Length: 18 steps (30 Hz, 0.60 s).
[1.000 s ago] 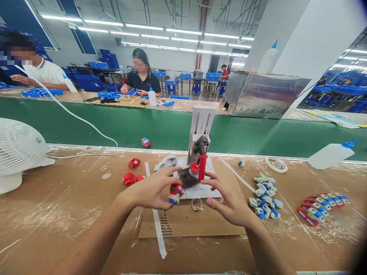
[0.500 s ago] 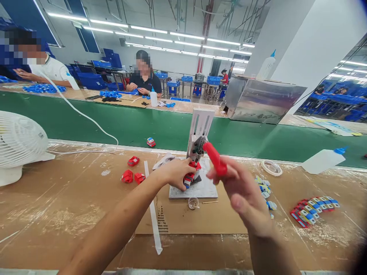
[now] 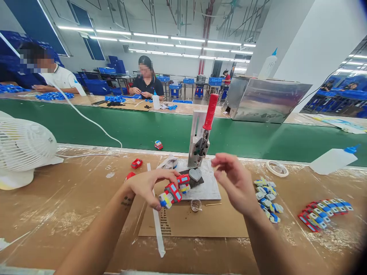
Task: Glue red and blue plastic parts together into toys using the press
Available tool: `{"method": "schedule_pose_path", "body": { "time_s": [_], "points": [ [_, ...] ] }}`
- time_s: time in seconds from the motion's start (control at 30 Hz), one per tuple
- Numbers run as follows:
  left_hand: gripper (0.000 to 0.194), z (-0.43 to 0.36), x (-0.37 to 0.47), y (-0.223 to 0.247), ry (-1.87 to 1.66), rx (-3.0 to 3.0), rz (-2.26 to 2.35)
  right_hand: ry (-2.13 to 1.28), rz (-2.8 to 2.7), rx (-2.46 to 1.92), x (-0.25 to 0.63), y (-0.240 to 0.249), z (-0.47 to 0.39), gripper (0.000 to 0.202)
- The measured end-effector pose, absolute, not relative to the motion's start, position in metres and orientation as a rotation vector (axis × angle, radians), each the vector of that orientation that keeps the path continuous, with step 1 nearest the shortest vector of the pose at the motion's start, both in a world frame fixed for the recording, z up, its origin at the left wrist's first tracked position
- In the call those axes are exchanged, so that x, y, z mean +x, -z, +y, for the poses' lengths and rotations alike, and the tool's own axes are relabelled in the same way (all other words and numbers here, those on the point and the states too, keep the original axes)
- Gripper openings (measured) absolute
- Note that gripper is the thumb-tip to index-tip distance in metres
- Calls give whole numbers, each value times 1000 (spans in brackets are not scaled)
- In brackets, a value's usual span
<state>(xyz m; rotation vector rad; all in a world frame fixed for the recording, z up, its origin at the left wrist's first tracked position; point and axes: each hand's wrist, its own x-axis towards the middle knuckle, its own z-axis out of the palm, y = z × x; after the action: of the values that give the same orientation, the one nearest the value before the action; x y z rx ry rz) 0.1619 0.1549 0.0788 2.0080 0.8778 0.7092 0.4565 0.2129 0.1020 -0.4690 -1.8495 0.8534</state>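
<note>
My left hand (image 3: 153, 185) is closed around a small red, white, blue and yellow toy car (image 3: 171, 195). A second red and yellow toy piece (image 3: 183, 181) shows at its fingertips; whether the two are joined I cannot tell. To the right, my right hand (image 3: 233, 185) is raised and holds nothing, with fingers loosely bent and thumb apart. Between and beyond the hands stands a toggle clamp press (image 3: 200, 145), its red handle (image 3: 210, 111) pointing up. A grey rounded block (image 3: 195, 174) lies on the dark pad of its base plate (image 3: 211, 187).
Yellow-blue toy parts (image 3: 266, 196) and a row of toy cars (image 3: 323, 214) lie at right, near a tape roll (image 3: 276, 168) and a bottle (image 3: 329, 162). A small cup (image 3: 196, 205) is in front. A fan (image 3: 27, 145) stands left. Co-workers sit beyond the green belt (image 3: 137, 126).
The red handle has swung up, and my right hand has let go of it. My left hand has drawn the toy car off the press base, toward me and leftward, uncovering the grey block.
</note>
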Motion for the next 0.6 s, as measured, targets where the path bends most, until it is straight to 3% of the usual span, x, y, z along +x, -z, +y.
{"method": "schedule_pose_path", "body": {
  "time_s": [0.17, 0.27, 0.37, 0.5, 0.6],
  "points": [
    [50, 150, 197, -84, -867, 1922, 592, -1229, -1805, -659, 459, -65, 163, 42],
    [50, 153, 216, -79, -876, 1924, 548, -1313, -1616, -715, 451, -63, 150, 30],
    [52, 152, 223, -72, -910, 1925, 581, -898, -1606, -713, 459, -59, 151, 20],
    [57, 146, 225, -66, -1069, 1881, 500, -85, -1757, -532, 488, -50, 157, 40],
    [53, 138, 228, -57, -1261, 1644, 583, 101, -1841, -420, 507, -45, 158, 43]
  ]
}}
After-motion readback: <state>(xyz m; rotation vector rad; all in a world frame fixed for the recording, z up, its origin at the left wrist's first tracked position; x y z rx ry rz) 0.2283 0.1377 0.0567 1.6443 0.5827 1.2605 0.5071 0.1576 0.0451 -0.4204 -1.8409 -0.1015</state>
